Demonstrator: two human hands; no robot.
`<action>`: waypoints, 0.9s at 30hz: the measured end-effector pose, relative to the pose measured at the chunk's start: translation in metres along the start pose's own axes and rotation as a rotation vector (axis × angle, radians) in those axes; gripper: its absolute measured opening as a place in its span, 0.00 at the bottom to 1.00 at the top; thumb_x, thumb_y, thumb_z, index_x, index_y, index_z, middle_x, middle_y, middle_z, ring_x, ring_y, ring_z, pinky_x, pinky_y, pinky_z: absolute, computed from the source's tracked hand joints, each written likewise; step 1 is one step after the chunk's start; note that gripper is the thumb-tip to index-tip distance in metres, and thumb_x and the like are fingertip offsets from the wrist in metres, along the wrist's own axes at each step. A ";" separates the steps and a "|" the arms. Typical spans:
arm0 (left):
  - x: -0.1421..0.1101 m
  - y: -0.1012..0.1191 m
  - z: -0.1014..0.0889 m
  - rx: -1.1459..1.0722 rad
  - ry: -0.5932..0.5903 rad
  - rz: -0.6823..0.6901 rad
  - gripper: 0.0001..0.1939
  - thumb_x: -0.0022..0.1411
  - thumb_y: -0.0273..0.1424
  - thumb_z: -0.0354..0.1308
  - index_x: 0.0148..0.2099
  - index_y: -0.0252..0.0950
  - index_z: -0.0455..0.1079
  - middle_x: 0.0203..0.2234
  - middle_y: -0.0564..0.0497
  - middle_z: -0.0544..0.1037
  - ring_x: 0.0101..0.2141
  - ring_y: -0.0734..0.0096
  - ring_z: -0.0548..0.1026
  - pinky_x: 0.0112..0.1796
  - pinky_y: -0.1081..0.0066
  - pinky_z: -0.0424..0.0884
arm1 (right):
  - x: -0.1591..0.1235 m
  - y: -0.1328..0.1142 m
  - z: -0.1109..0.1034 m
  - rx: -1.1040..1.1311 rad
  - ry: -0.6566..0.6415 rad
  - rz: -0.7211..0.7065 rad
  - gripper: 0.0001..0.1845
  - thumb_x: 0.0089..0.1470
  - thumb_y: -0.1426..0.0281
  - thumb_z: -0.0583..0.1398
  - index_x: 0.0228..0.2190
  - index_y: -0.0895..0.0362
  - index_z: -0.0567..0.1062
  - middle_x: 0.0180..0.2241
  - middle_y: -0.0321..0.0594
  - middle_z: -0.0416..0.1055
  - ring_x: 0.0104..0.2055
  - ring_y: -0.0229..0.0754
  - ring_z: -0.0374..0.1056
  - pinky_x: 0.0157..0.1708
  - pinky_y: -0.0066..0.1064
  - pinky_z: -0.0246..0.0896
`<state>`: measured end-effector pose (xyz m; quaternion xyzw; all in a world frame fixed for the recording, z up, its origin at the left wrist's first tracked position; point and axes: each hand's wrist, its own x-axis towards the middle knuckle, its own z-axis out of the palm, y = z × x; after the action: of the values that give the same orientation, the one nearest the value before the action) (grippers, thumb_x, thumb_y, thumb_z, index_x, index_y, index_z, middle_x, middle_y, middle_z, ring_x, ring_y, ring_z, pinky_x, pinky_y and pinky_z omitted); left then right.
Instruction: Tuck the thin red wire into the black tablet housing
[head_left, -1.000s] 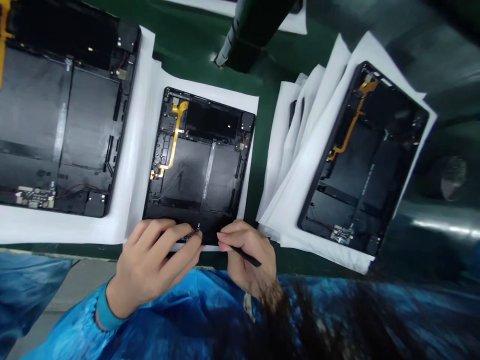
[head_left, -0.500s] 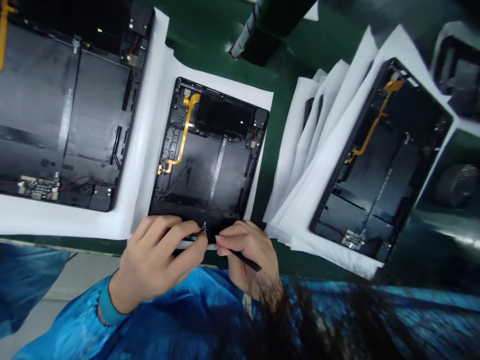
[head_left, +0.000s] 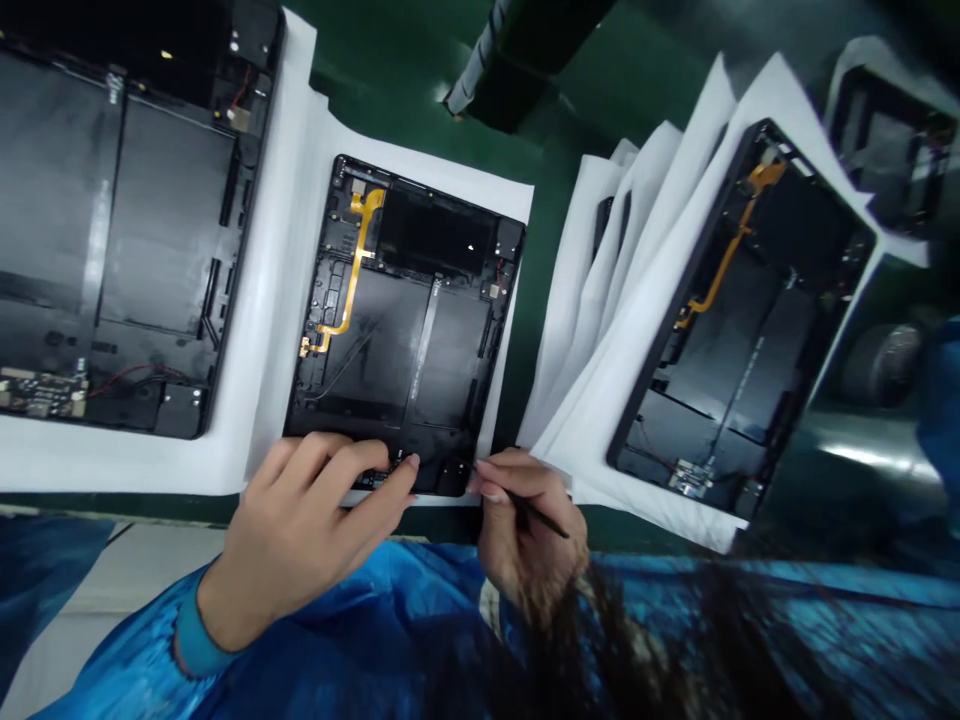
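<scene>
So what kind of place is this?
Probably a factory bench where tablets are built. Opened tablet casings lie in a row on white sheets over a green mat, and the right hand holds a thin black tool.

A narrow strip of green counter [head_left: 529,320] runs upward past the right hand [head_left: 525,535] and its black tool [head_left: 541,518], between the white paper [head_left: 285,300] under the open tablet housing [head_left: 390,330] and the fanned paper stack [head_left: 592,300].

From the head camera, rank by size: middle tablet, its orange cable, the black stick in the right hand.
Largest first: middle tablet, orange cable, black stick. The stick is nearer the camera, so its place is unsure.
</scene>
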<state>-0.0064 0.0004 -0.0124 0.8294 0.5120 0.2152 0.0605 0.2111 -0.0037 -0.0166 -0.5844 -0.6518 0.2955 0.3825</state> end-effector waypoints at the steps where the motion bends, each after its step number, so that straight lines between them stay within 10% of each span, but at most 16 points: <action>1: 0.000 0.000 0.000 -0.002 0.001 -0.002 0.10 0.75 0.37 0.60 0.55 0.47 0.74 0.43 0.57 0.73 0.39 0.74 0.68 0.39 0.67 0.54 | 0.001 -0.001 0.000 -0.010 -0.002 0.002 0.11 0.58 0.79 0.60 0.39 0.53 0.76 0.31 0.34 0.76 0.32 0.40 0.77 0.30 0.31 0.73; 21: -0.002 0.001 0.000 0.051 -0.041 0.022 0.15 0.76 0.36 0.58 0.61 0.57 0.70 0.43 0.57 0.72 0.40 0.74 0.66 0.39 0.70 0.52 | -0.006 0.006 0.007 0.130 -0.088 -0.047 0.15 0.58 0.80 0.61 0.44 0.51 0.76 0.34 0.37 0.78 0.35 0.43 0.76 0.33 0.37 0.73; 27: 0.001 0.001 -0.002 -0.019 0.019 0.038 0.10 0.76 0.37 0.57 0.55 0.42 0.72 0.44 0.55 0.73 0.41 0.74 0.69 0.39 0.68 0.58 | 0.004 0.004 0.001 0.171 -0.152 -0.058 0.14 0.59 0.78 0.61 0.44 0.49 0.76 0.34 0.36 0.78 0.33 0.41 0.76 0.30 0.34 0.73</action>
<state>-0.0063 0.0003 -0.0098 0.8364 0.4945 0.2290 0.0592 0.2125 0.0005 -0.0202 -0.5063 -0.6680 0.3825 0.3889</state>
